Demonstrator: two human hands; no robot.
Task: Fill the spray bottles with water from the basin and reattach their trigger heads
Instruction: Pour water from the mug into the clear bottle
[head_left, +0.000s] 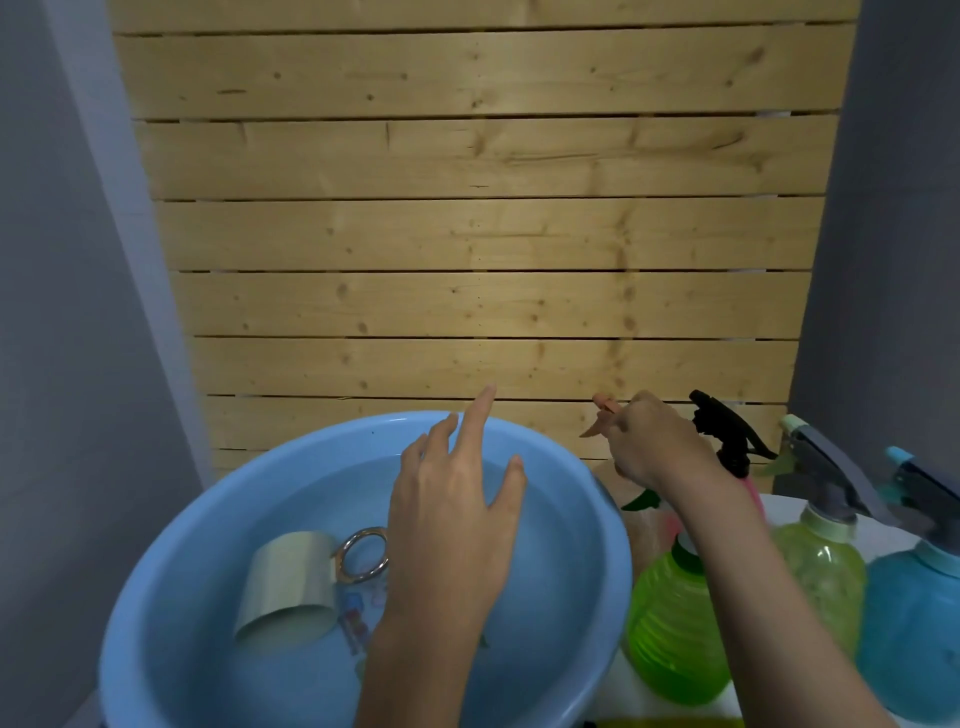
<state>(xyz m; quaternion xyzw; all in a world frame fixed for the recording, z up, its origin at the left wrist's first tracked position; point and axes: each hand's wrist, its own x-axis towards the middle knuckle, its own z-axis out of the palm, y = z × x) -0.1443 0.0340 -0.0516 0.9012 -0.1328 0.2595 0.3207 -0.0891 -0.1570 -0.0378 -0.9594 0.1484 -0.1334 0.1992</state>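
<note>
Five spray bottles, grouped right of the basin (171, 597), all upright with the long axis vertical.
- bright green bottle (675, 629): ribbed, translucent, nearest to the basin. Neck is behind the right forearm, so can't tell if a head is on.
- yellow-green bottle (815, 571): just right of it, carrying a grey and mint trigger head (815, 457), nozzle pointing far-left.
- blue bottle (914, 618): at the right edge, head fitted, nozzle also far-left.
- pink bottle (750, 491): farther back, mostly hidden, with a black trigger head (724, 428), nozzle far-left.
- pale peach bottle (649, 535): between basin and green bottle, directly under the right hand.

Right hand (654, 447): fingers curled around an orange trigger head (602, 413) above the peach bottle. Nozzle points left, lever hangs below it. Can't tell if it's seated on the neck.

Left hand (452, 519): over the basin water, fingers straight and spread, holding nothing.

Basin: light blue, round, water in it. A metal cup (291, 587) lies on its side in the water, a metal ring (363, 553) just right of it, and small coloured bits near those.

Bottles sit on a white surface (639, 686). A wooden slat panel (467, 234) stands behind.
</note>
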